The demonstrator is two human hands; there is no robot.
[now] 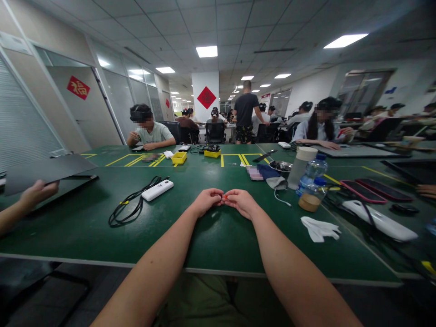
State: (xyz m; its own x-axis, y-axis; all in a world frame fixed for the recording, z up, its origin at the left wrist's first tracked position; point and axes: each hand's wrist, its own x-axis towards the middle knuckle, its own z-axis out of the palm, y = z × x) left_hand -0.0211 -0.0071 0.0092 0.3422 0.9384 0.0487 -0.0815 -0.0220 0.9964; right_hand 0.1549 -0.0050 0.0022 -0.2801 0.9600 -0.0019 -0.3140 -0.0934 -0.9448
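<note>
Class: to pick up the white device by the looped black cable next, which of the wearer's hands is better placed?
Probably the left hand: it is nearer the white device than the right hand is, which would reach across it. Both meet at a small orange object, though.

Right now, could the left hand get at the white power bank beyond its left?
Probably yes: only green tabletop shows between the left hand and the power bank. That hand is at a small orange thing with the right hand, so it may have to leave that first.
</note>
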